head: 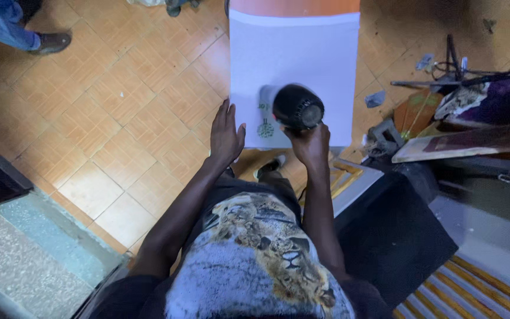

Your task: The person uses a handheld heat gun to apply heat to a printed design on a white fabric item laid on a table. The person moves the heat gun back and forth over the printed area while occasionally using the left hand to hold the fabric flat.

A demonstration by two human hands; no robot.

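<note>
A white sheet lies on a raised board with an orange far edge, with a small green printed mark near its close edge. My left hand rests flat with fingers spread on the sheet's near left corner. My right hand grips the handle of a black hair dryer, whose barrel hovers just above the sheet beside the green mark. The dryer is slightly blurred.
Orange floor tiles spread to the left. Another person's foot in a dark shoe stands at the top left. Wooden boards, a metal stand and clutter crowd the right. A grey step sits at lower left.
</note>
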